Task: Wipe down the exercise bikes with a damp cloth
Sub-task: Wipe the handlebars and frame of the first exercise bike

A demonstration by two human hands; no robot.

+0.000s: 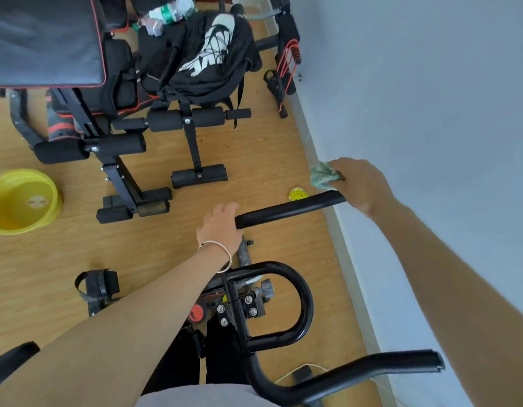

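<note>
Head view, centre right: the right hand (pixel 363 183) clutched a crumpled pale-green cloth (pixel 323 174) at one end of the black padded bike bar (pixel 286 210); the left hand (pixel 220 226), fingers straight, pressed the other, seemingly steadying it.

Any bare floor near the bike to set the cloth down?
Widest bare floor: between yellow basin, bench feet and pedal. Smaller patch between those feet and the front bar. Crowded at top: backpack, resistance bands.
</note>
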